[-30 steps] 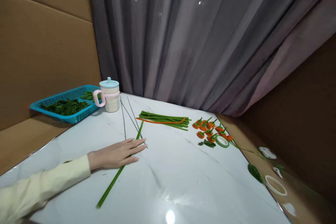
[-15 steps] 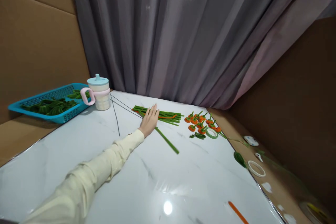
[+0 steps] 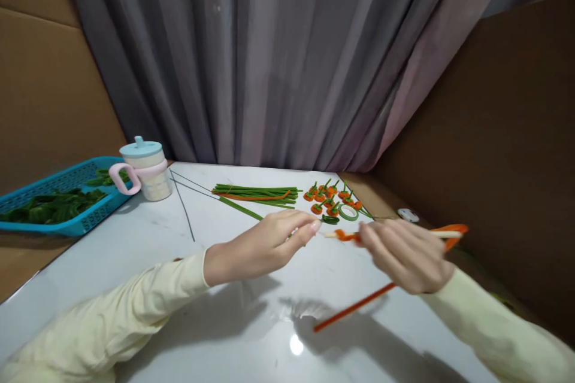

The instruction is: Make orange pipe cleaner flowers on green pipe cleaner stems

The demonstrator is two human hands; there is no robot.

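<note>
Head view: both hands, left (image 3: 260, 245) and right (image 3: 404, 254), pinch orange pipe cleaner (image 3: 354, 306) between them.

The blue basket (image 3: 54, 206) is cut off at the left edge.

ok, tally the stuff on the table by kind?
Blue basket: 1
Lidded cup: 1
Green stem bundle: 1
Thin wires: 2
Tape ring: 1
Orange flower heads: about 8, too small to count exactly
Orange stem in hands: 1
Total: about 15
</note>
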